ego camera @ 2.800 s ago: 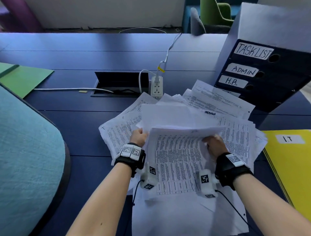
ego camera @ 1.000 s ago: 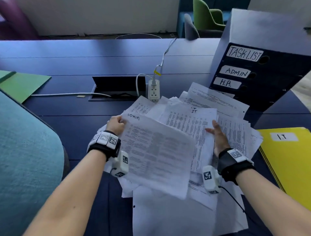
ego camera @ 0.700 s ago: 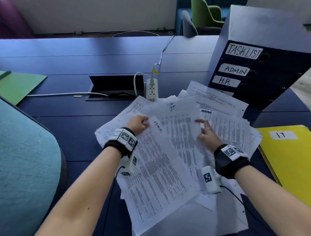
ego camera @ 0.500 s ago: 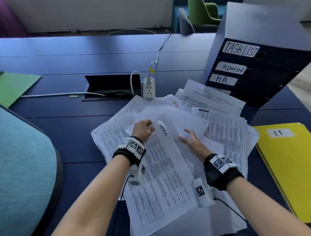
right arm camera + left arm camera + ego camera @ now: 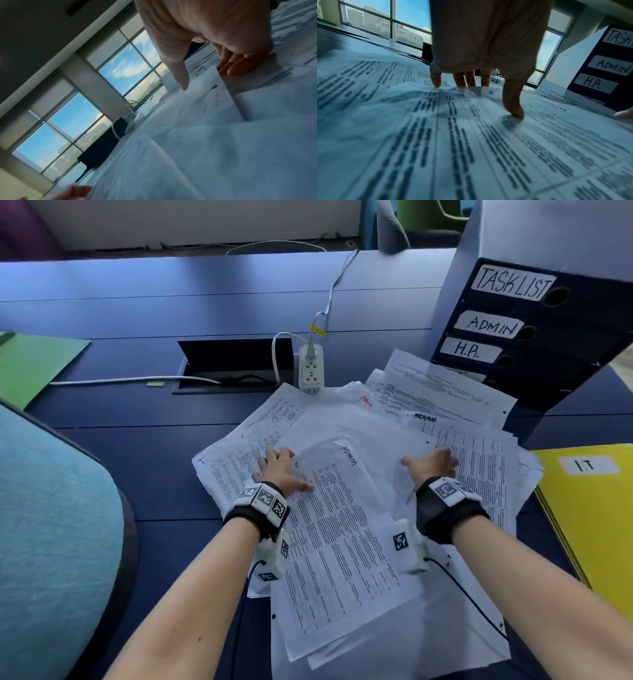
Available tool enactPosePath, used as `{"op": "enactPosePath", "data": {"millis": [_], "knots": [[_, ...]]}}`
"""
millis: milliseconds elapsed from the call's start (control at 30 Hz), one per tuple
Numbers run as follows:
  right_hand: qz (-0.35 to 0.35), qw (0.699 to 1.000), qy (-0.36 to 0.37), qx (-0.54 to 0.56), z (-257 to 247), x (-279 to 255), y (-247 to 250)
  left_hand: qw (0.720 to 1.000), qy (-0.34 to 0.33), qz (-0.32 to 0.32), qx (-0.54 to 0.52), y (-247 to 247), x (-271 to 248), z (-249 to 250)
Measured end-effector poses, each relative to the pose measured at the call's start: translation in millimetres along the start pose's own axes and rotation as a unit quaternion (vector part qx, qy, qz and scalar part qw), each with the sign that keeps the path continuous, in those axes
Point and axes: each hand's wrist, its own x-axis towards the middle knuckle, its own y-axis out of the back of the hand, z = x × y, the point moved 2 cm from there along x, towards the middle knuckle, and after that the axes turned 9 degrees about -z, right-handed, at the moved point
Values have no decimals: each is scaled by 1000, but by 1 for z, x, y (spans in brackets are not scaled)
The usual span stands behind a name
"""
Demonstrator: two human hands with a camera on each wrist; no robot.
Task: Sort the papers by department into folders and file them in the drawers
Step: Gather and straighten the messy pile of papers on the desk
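Head view shows my two hands lying on a big messy pile of papers (image 5: 359, 508). My left hand (image 5: 279, 470) is spread flat, and its fingertips (image 5: 513, 111) press down on a sheet with lots of printed lines. I think I press there so the pile does not slide while I look. My right hand (image 5: 430, 465) is also stretched out and touching paper, and it holds nothing. Its fingers (image 5: 240, 67) rest at the edge of one sheet, maybe to push it aside.

Between my hands lies a page with ADMIN (image 5: 349, 455) written by hand at its top corner. That word tells me which group it goes with. More sheets fan out past my fingers and under my wrists.

Beyond my right hand stands a dark drawer box (image 5: 534, 337) with labels that say TASKLIST, ADMIN and H.R. Off to the right of my right hand is a yellow folder (image 5: 596, 525) marked I.T. Far off to my left lies a green folder (image 5: 34, 364). Nothing looks sorted yet, so I think most of the job is still left.
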Motion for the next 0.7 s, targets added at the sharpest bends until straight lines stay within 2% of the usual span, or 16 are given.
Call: {"op": "enactPosePath", "data": {"millis": [100,200,333,433,533,633,700], "knots": [[-9,996,-3,92,2,15,3,1000,-1,12,15,-6,-1,2],[31,993,81,86,-5,12,12,999,-3,21,30,-10,-4,2],[79,966,217,117,-34,-8,20,999,-25,32,19,-11,-10,7],[104,941,270,173,-65,-29,33,994,-107,11,26,-10,-16,24],[103,901,303,292,-94,-52,46,977,-208,10,46,-10,-30,50],[40,851,317,417,-112,-75,57,958,-256,129,23,1,-43,74],[-4,824,321,466,-118,-90,66,939,-255,229,28,7,-46,83]]}}
